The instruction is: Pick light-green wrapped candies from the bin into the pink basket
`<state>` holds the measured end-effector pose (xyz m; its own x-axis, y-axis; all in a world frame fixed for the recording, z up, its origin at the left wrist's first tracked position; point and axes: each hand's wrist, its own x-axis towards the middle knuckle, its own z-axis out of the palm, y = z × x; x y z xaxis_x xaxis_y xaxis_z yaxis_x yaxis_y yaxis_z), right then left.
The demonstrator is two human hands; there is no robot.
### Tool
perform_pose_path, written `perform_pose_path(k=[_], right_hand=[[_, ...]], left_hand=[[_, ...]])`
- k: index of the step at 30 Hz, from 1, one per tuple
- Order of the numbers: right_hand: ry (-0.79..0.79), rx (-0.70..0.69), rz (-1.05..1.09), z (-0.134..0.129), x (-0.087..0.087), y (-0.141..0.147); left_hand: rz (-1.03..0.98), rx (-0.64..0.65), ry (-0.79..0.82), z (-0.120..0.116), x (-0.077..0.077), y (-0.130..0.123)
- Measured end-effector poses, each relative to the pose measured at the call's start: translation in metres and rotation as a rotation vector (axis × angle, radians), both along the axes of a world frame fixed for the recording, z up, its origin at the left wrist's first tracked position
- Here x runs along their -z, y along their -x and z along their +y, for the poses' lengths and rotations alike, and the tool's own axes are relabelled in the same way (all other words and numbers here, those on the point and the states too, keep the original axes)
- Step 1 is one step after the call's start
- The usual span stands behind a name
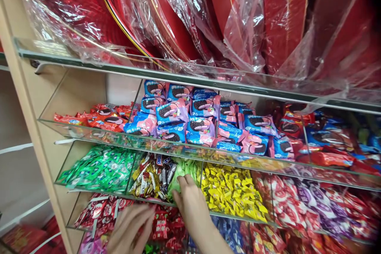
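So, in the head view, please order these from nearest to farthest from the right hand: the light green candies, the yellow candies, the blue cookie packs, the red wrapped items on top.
From the right hand:
1. Light green candies, touching the fingertips, same bin.
2. Yellow candies, next bin to the right.
3. Blue cookie packs, one shelf up.
4. Red wrapped items, top shelf.

Glossy foil-like candy wrappers (232, 190); clear, smooth shelf fronts (190, 152), perhaps acrylic; matt wood-look frame (18, 67); crinkled cellophane (238, 20).

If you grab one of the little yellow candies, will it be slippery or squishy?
The yellow candies wear shiny, crinkly wrappers, so one would probably feel slick and rustle. They look tiny, so likely very light. They lie heaped loosely, so a push from the right hand would probably make neighbours slide.
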<state>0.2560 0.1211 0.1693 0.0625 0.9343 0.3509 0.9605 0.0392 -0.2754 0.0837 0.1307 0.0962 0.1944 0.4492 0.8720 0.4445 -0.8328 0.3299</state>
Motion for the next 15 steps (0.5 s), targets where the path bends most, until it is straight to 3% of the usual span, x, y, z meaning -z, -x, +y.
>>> perform_pose_path(k=[3, 5, 9, 15], right_hand=[[0.095, 0.059, -0.070, 0.010, -0.004, 0.005], [0.124, 0.072, -0.084, 0.013, -0.006, 0.006], [0.154, 0.065, -0.073, 0.015, -0.007, 0.003], [0.158, 0.050, -0.047, 0.014, -0.004, 0.000]], left_hand=[[0.234, -0.026, 0.035, 0.028, -0.051, -0.024], [0.367, -0.017, 0.140, 0.041, -0.070, -0.036], [0.501, 0.040, 0.273, 0.053, -0.075, -0.050], [0.527, 0.051, 0.291, 0.056, -0.068, -0.056]])
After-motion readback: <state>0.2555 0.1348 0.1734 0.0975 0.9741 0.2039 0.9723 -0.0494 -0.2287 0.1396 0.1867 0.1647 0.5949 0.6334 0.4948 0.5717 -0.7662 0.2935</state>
